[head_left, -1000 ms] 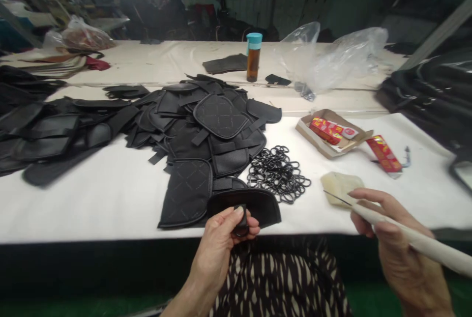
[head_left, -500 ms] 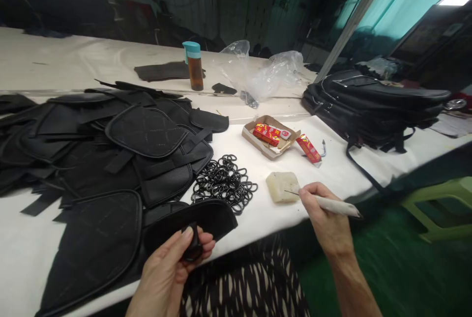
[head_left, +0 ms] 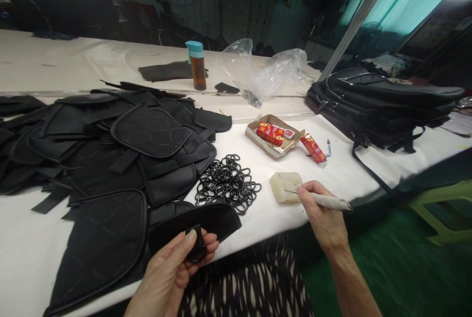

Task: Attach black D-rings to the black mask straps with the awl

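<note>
My left hand [head_left: 177, 265] is closed, with thumb and fingers pinching a folded black strap end [head_left: 196, 242] in front of a black fabric piece. In my right hand [head_left: 326, 216] is an awl [head_left: 328, 201] with a pale wrapped handle and a thin metal point. Its point reaches the yellowish wax-like block [head_left: 285, 187] on the white table; how deep it goes, I cannot tell. Black metal rings [head_left: 228, 182] lie heaped between my hands. Black sewn panels with straps [head_left: 151, 132] are piled at the left, the nearest ones close to my left hand.
Behind the block stands an open cardboard box [head_left: 254, 136] with red packets, and another red packet [head_left: 313, 149] lies beside it. Farther back are a bottle [head_left: 198, 71] and a clear plastic bag [head_left: 273, 73]. Black bags [head_left: 376, 100] are stacked right; a green stool [head_left: 442, 209] stands below.
The view has shifted slightly, so the table things appear a little farther right. My right hand and the awl have moved slightly left relative to the block. My left hand keeps its pinch.
</note>
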`<state>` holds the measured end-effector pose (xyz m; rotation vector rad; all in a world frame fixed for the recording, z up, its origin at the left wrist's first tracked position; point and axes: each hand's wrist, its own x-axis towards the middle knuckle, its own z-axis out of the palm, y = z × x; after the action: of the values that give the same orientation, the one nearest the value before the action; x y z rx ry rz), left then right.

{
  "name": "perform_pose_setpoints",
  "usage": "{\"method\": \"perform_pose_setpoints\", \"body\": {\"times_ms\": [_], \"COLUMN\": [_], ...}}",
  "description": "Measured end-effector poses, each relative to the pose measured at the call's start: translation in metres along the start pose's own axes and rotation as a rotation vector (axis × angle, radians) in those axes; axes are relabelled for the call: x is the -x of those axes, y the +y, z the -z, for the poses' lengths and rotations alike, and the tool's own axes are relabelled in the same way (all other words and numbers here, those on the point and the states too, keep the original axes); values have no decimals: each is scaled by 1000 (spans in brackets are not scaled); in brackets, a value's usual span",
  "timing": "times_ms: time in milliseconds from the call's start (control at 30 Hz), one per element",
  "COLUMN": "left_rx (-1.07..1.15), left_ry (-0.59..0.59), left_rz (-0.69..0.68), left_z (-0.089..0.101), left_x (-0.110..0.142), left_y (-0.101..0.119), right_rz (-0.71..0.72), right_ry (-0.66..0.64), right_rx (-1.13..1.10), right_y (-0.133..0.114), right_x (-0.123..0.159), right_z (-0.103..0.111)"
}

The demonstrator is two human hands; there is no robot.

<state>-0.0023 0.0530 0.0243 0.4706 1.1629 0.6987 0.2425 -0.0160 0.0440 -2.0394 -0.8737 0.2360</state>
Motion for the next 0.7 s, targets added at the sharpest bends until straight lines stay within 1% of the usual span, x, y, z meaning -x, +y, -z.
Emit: {"method": "perform_pose_setpoints", "body": {"times_ms": [133,200,233,300,367,433,500,567,633,700], "left_rx": [12,23,25,21,17,22,32,36,40,50], "left_ry": [-33,-52,-68,-120,-163,-196,-213,-225,-233,-246], "left_rz": [3,0,-2,-22,-52,-76,-89,-99,-107,-111], "left_z": [4,4,4,5,6,8,10,11,11,11], "left_x": [0,1,2,4,5,6,7,9,10,11], "left_y": [0,0,0,-1,-2,-3,-5,-6,-7,-7], "right_rz": [-19,-45,-54,-69,-93,-130,-167,-189,-200,-202], "right_ry": [33,45,30,-55,-188,-333,-463,-551,-589,-596], "right_rx": [-46,-152,-244,-474,-681,-799,-857,-893,-897,-853], "right_y": [0,0,0,-4,-10,-18,-26,-32,-37,-39], "right_x": [5,10,13,21,30,40,51,60,68,72], "right_z": [9,12,12,8,1,-9,-21,-32,-43,-51]}}
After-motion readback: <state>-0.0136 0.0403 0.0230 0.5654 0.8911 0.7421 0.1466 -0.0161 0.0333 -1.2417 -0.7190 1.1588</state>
